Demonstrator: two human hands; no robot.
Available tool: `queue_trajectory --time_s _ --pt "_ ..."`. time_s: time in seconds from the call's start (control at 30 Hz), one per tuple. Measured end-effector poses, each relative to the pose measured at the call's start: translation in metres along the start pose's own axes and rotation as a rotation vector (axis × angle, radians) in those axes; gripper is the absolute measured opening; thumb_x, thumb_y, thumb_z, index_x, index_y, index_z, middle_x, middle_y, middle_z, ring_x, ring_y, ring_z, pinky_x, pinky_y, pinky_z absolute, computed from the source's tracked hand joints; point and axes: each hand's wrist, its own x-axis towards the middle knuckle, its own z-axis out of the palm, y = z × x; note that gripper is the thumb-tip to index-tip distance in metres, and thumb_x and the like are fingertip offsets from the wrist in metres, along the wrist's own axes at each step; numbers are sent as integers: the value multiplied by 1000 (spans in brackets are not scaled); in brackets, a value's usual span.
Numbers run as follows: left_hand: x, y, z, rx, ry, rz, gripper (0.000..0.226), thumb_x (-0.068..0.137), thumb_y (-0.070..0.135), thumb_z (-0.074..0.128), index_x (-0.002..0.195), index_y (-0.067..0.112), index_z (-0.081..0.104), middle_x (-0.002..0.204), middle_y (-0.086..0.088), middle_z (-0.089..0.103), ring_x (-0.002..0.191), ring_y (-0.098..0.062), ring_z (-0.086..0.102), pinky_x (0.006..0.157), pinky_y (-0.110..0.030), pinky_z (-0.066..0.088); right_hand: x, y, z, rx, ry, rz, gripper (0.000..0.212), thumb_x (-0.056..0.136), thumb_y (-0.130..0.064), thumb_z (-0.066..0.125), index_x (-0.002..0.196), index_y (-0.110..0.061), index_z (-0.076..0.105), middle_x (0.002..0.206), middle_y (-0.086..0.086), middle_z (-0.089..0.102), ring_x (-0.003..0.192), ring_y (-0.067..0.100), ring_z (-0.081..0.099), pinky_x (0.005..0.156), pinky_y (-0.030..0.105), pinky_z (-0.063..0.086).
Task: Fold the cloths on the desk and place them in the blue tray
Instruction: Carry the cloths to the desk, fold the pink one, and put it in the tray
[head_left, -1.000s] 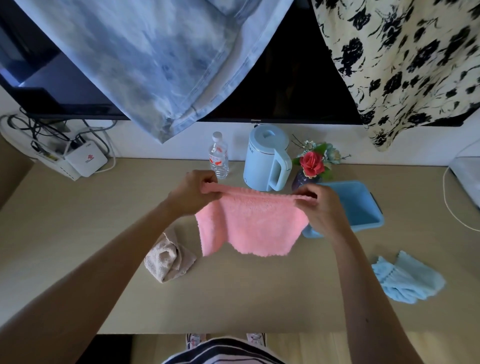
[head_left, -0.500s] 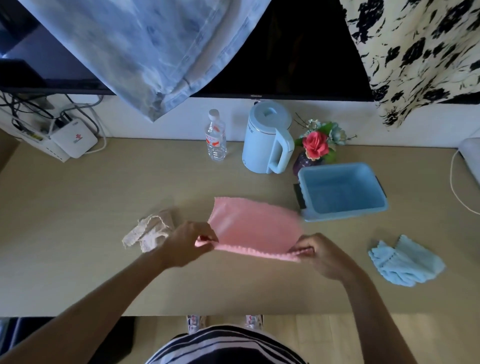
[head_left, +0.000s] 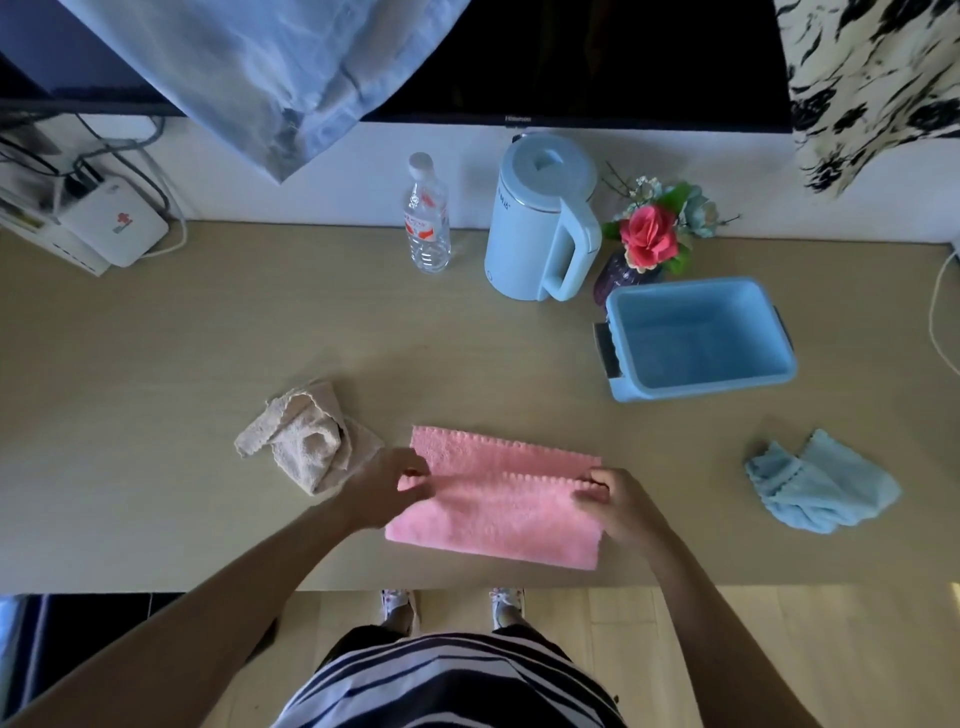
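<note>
Both hands pinch the pink cloth (head_left: 498, 504): the left hand (head_left: 384, 488) holds the 9 o'clock end of its upper layer's scalloped edge, and the right hand (head_left: 618, 501) holds the 3 o'clock end. The cloth lies flat on the worktop (head_left: 156, 364) near its front edge. The top layer is laid over the lower one, with a strip of the lower layer showing at 12 o'clock.

This looks like the first fold of the first cloth, with the halves not yet flush. The next move likely calls for squaring the edges, then folding end to end into a packet small enough for the blue tray (head_left: 696, 387). The tray sits at 2 o'clock from the cloth, well apart, with nothing in it that I can see.

A crumpled beige cloth (head_left: 306, 447) lies just beside the left hand at 10 o'clock, and a light blue cloth (head_left: 821, 488) lies bunched at 3 o'clock. Both are unfolded.

A kettle (head_left: 535, 223), a water bottle (head_left: 427, 218) and a flower vase (head_left: 649, 239) stand along the back at 12 to 1 o'clock. The vase is just behind the tray's far corner, so a high carry could brush it. The direct path from cloth to tray looks unobstructed.
</note>
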Motion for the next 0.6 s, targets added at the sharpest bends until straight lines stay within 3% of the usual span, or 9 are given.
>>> queue_trajectory --time_s 0.13,0.17,0.2,0.27,0.33,0.43,0.53,0.6 --pt "29 0 8 -5 78 -47 21 88 35 73 94 14 74 89 7 66 82 -13 59 75 -27 41 17 5 7 18 61 47 37 87 -15 68 60 -25 45 56 -13 43 55 2 40 47 14 29" --pt "35 0 11 -17 86 -51 20 86 33 74 92 14 74 88 7 67 81 -13 61 74 -27 44 22 9 11 17 72 65 39 88 -15 68 62 -29 42 59 -15 40 57 1 39 47 12 32" --pt "39 -1 14 -41 80 -60 18 85 29 76 92 13 73 88 5 69 80 -13 62 75 -29 49 24 11 12 24 89 79 36 89 -15 67 64 -30 46 64 -16 43 61 3 42 49 10 35" --pt "45 -3 22 -78 77 -88 11 84 17 76 91 11 71 87 1 71 77 -14 65 77 -37 58 28 15 17 29 124 121 5 90 -16 66 85 -18 68 81 -9 59 77 10 55 57 9 36" --pt "48 -3 28 -94 122 -130 8 85 7 70 91 13 70 84 1 70 70 -11 62 77 -40 60 30 17 20 52 155 149 22 91 -18 63 111 -12 71 98 -5 64 90 12 61 70 19 42" --pt "54 -6 33 -135 189 -131 13 84 14 74 95 15 68 83 4 68 69 -7 62 73 -38 60 32 18 20 55 186 128 11 93 -17 58 100 -19 67 93 -4 64 82 15 59 61 19 40" --pt "52 -8 36 -5 80 -39 66 67 57 79 113 13 61 104 2 62 87 -14 59 79 -30 52 37 23 22 40 205 129 12 95 -16 56 100 -11 66 94 1 68 76 15 58 56 15 36" --pt "49 -14 42 190 32 23 81 57 62 79 121 16 56 117 0 55 102 -18 54 88 -36 50 39 24 22 31 204 144 16 97 -16 56 105 -8 67 97 2 68 77 15 58 56 14 35"
